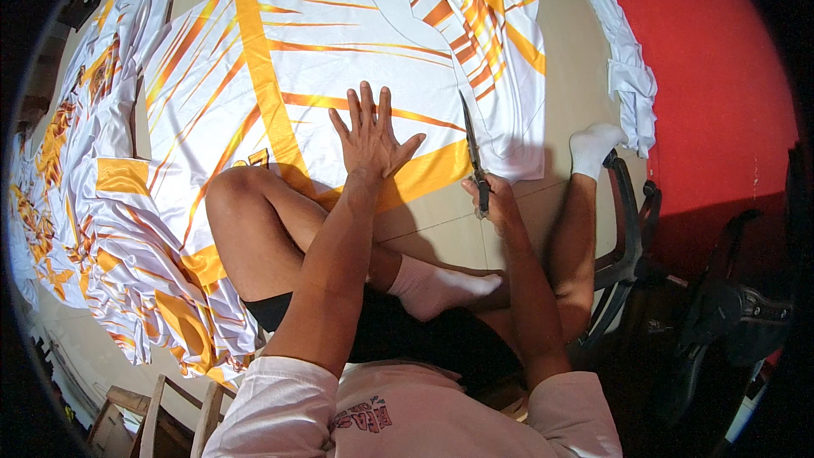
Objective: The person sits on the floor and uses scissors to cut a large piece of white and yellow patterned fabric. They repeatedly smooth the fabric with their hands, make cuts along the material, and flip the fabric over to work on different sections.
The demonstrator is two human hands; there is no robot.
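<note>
A large sheet of white fabric (331, 76) printed with orange and yellow stripes lies spread on the tiled floor before me. My left hand (370, 140) presses flat on it, fingers spread, near its yellow lower border. In my right hand (498, 201) are dark scissors (473, 140), their blades pointing away from me along the edge between the sheet and a striped piece of cloth (500, 59) on the right. The blades look close together. My fingers partly hide the scissor handles.
Heaped printed fabric (127, 237) lies to the left. A strip of white cloth (627, 76) rests on the right beside a red surface (704, 76). A black chair base (627, 229) stands near my outstretched foot. Wooden furniture (157, 420) is at the lower left.
</note>
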